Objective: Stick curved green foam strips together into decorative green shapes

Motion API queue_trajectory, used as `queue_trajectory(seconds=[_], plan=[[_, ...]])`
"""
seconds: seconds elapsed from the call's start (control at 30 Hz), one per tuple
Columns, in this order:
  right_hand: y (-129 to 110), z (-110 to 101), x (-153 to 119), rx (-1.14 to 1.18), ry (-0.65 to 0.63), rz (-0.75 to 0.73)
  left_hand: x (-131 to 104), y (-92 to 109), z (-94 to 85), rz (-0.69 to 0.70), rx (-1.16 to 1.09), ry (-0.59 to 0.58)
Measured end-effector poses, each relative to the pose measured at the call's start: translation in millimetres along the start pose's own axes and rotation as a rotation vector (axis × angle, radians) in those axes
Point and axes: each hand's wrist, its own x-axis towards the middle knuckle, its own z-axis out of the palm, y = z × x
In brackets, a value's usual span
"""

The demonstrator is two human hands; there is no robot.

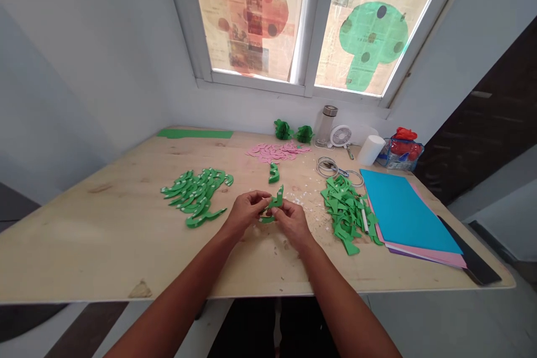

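Across the wooden desk lay green scraps; just above it, our left grip and right grip both pinched a green cutout between them, its long tip pointing away from us.

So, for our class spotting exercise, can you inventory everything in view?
Held cut-out: at least one, green, between the hands
Patched cut-outs: many, green, left heap
Loose cut-out: one, green, beyond the hands
Shapes: many, pink, back middle
Scraps: many, green, right heap
Bits: many, white, mid-table
Pen: one, white, on scraps
Rings: at least two, pale, behind scraps
Sheets: several, blue/pink/purple, right
Board: one, black, beside sheets
Strip: one, green, back left
Ornaments: two, green, back
Bottle: one, clear, back
Fan: one, white, back
Cylinder: one, white, back right
Bag: one, clear/red, back right
Table: one, pale, centre
Window: one, grey-framed, behind
Mushrooms: two, red/green, window
Left hand, right hand: mid-table
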Motion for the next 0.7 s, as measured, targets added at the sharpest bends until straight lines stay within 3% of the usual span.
queue_trajectory(seconds=[0.13,0.47,0.7], plan=[[-4.6,2.4,-1.7,-0.002,-0.018,0.009,0.7,-3.7,-6.2,-0.024,-0.084,-0.080],[-8.1,6.0,-2.2,-0.009,-0.015,0.050,5.0,-12.8,-9.3,-0.062,-0.327,-0.053],[-4.5,0.5,-0.2,-0.096,0.196,0.132,-3.3,0.8,-20.2,-0.116,-0.529,-0.042]])
